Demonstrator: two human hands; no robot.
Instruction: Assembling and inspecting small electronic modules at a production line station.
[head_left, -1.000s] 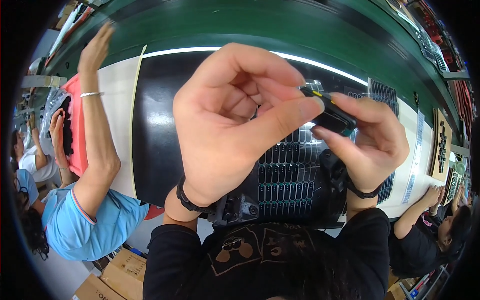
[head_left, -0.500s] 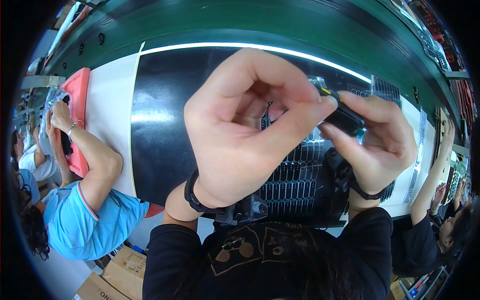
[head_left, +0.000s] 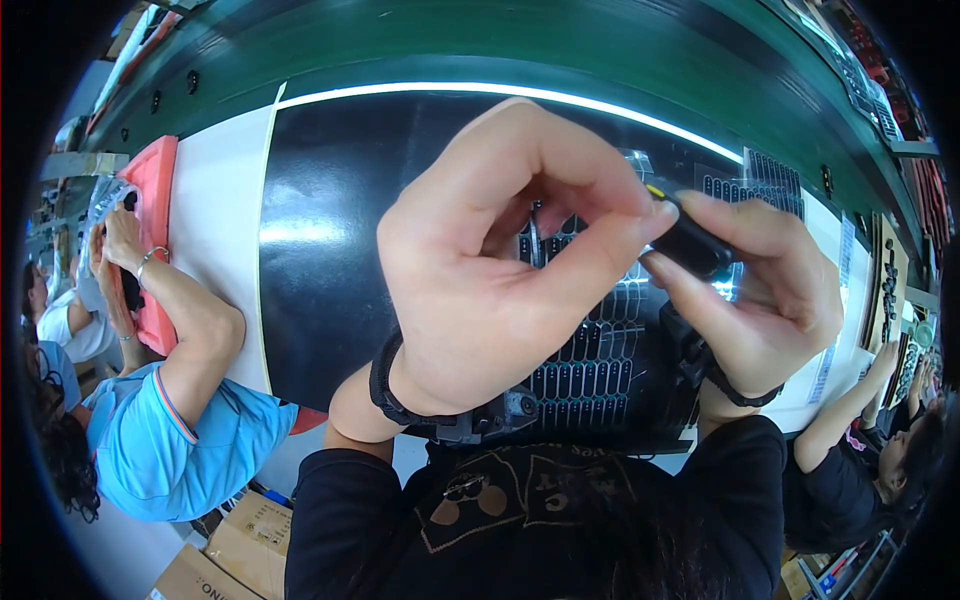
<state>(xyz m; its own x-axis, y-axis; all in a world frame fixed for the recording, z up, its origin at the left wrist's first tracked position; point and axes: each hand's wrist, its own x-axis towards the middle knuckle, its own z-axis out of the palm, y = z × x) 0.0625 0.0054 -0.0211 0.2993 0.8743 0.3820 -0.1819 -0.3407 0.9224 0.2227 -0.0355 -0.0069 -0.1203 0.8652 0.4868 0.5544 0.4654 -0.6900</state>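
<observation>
My right hand grips a small rounded black device with a yellow strip at its upper left end. Against that end my left hand presses thumb and forefinger together in a pinch; whatever lies between those fingertips is too small to make out. A thin dark shape shows inside the curl of the left fingers, its kind unclear. Under the hands lie clear sheets of black oval stickers, partly hidden by the left hand and wrist. Both wrists wear black bands with dark mounts.
A black mat covers the worktop, and a green conveyor belt with small black pieces runs beyond it. More sticker sheets lie at the far right. A co-worker in blue works over a red tray at left; another person sits right.
Both hands and the device have shifted slightly right, still together. Pieces on the belt have moved a little left. The co-worker at right has lowered an arm.
</observation>
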